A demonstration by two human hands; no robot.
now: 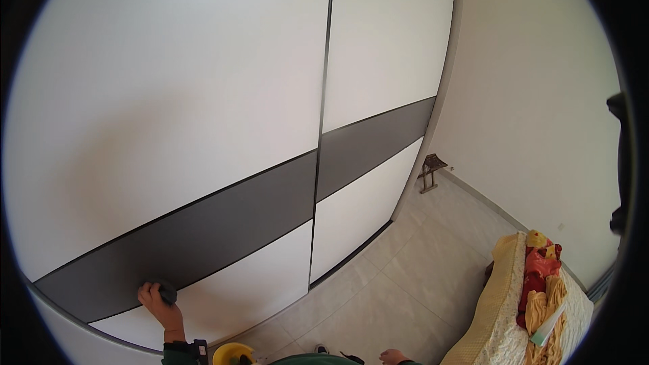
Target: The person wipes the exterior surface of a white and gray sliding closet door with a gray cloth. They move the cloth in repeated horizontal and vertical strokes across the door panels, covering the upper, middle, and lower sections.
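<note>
My left hand (159, 307) is closed round a dark cloth or sponge-like pad (167, 292), pressed to the wardrobe's sliding door. The pad touches the lower edge of the dark grey band (230, 220), where it meets the white lower panel (260, 263). A watch (201, 351) sits at that wrist, below a green sleeve. Low at the bottom edge, my right hand (392, 357) hangs away from the door, fingers loosely bent, with nothing seen in it. Part of it is cut off by the frame.
A yellow bucket (233, 353) stands by my left arm. Right of the wardrobe, a small brown stool (431, 170) is near the wall. A bed or padded bench with a cream cover (483, 311) carries red and yellow fabrics (541, 270) at the lower right. Pale tiles (399, 277) cover the floor.
</note>
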